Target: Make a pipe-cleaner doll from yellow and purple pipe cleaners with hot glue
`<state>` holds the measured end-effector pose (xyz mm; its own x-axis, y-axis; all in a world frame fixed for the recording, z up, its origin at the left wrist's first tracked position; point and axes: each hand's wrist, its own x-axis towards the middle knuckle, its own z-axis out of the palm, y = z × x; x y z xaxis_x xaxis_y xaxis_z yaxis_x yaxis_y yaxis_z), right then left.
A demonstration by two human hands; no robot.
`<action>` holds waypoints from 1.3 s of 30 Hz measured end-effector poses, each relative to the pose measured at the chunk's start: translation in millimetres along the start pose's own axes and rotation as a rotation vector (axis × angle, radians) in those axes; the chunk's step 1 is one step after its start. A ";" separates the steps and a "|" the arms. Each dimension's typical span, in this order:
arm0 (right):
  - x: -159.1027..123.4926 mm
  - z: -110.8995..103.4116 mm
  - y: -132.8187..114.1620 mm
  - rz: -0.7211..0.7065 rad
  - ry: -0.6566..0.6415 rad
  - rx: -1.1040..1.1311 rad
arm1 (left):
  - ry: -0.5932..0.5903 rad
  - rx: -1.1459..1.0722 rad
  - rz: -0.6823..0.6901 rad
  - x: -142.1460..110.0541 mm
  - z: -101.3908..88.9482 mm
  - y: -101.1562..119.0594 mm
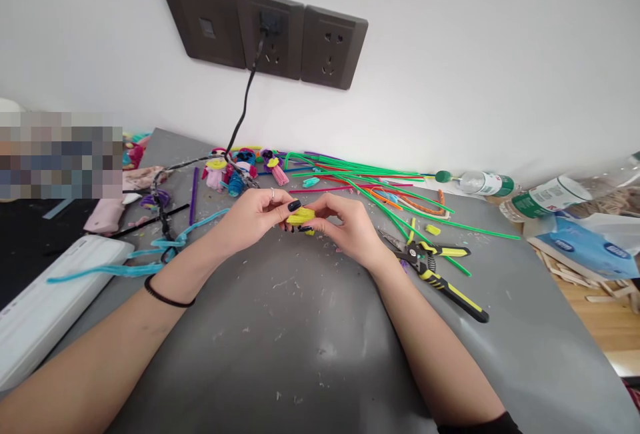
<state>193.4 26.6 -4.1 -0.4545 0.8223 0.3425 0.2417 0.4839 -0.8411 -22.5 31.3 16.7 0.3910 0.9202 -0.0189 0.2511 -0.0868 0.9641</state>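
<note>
1. Plainly, the left hand (263,216) and the right hand (345,224) both hold a narrow pinch on one yellow fuzzy piece (301,216).
2. That piece is above the tabletop (280,327), nearer its far edge than its near one.
3. Good handling likely means one steady pinch while the other fingertips work lightly (hard squeezing could flatten the fuzz).
4. The cutters (425,262) lie toward the tabletop's right edge, blades beside the right wrist, so keeping that wrist clear seems wise.
</note>
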 end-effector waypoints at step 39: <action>3.7 4.2 0.2 0.040 0.182 0.201 | 0.289 -0.083 0.099 -4.3 14.0 -8.5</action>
<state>188.1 28.5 -4.7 -0.2817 0.8885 0.3622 0.0728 0.3962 -0.9153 -13.9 22.8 4.9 0.1397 0.9801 0.1409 0.1463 -0.1612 0.9760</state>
